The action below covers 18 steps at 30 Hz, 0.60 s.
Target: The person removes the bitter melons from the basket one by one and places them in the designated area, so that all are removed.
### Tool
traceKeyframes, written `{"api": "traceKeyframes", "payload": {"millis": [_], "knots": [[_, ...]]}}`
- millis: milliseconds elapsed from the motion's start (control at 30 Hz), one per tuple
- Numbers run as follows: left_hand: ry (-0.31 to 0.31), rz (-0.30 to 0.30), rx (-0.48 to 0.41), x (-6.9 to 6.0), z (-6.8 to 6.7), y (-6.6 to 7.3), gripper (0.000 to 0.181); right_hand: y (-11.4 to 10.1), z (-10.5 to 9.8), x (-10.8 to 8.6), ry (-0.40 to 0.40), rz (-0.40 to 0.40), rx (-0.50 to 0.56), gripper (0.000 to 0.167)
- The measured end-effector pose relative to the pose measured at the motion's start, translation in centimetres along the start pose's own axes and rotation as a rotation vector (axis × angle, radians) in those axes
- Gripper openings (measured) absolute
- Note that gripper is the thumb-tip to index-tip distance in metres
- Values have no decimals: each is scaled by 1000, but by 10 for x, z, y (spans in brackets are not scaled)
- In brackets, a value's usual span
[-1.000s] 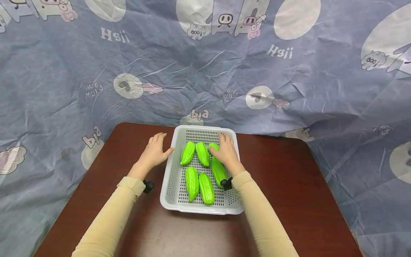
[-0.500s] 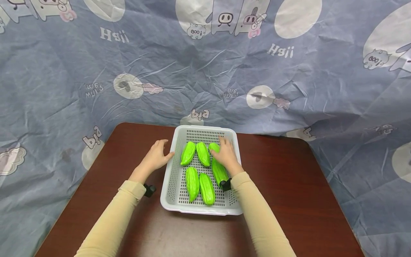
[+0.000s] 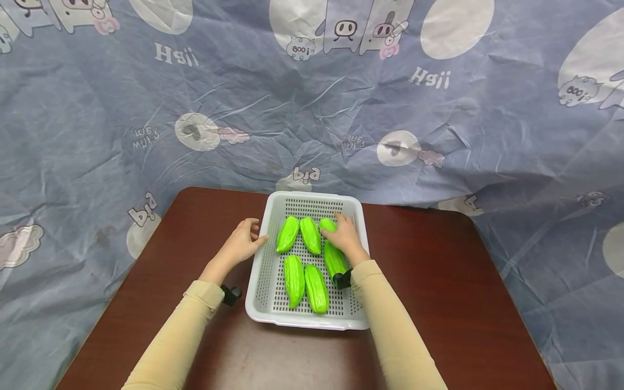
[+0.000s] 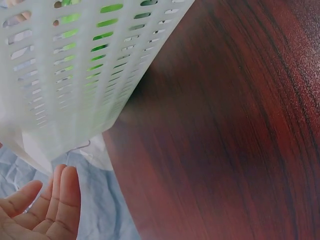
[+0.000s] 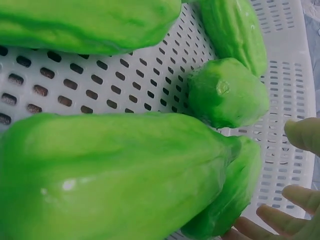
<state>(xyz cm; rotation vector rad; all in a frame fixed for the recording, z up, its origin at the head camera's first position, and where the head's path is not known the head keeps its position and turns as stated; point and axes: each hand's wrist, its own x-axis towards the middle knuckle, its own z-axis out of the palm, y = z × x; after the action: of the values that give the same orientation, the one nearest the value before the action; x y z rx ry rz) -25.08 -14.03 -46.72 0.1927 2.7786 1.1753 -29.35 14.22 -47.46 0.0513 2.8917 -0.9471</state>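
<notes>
A pale grey perforated basket [image 3: 308, 323] holds several bright green, ridged bitter melons, among them two near ones [image 3: 294, 281] [image 3: 317, 290] lying side by side. My right hand [image 3: 345, 237] is inside it, over the far-right bitter melon [image 3: 327, 223], with fingers and thumb spread. In the right wrist view its fingertips come close to that bitter melon [image 5: 245, 180]; contact is hard to tell. Outside the left wall is my left hand [image 3: 242, 242], fingers loosely bent and thumb beside the rim. It holds nothing in the left wrist view, where the basket wall [image 4: 75, 100] stands above it.
The basket stands on a dark reddish-brown table [image 3: 429, 281]. Behind the table hangs a blue-grey printed cloth [image 3: 302, 108]. Black wrist cameras [image 3: 231, 294] sit under both wrists, the right one over a long bitter melon [image 3: 335, 254].
My right hand has come slightly nearer along the far-right bitter melon. The left hand has shifted a little nearer, its fingers bending more. The bitter melons stay where they lay.
</notes>
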Motion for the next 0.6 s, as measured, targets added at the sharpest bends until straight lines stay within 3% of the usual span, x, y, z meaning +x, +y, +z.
{"api": "traceKeyframes", "payload": {"millis": [600], "knots": [[-31,-32,-127,-1,9,-6,63,6,6,12,-49,39,71,74]]}}
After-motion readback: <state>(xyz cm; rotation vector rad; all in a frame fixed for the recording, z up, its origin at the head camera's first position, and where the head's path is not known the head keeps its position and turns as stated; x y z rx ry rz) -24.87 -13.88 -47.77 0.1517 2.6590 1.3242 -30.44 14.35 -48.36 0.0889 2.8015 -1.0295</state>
